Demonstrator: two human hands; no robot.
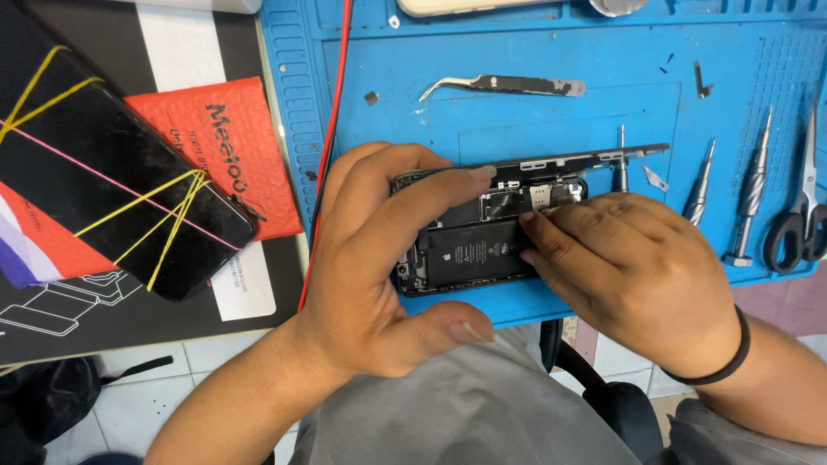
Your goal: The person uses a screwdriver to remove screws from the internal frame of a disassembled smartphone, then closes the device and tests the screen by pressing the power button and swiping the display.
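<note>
Between left hand fingers, gripped, lies opened phone; right hand fingertips press inside.

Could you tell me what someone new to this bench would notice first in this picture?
At centre, an opened phone with its black battery exposed lies on the blue work mat, gripped by the left hand while the right hand presses its fingertips onto the internals. To the left, a black phone bound with yellow rubber bands lies on a red pouch. Screwdrivers and scissors line the mat's right side.
</note>
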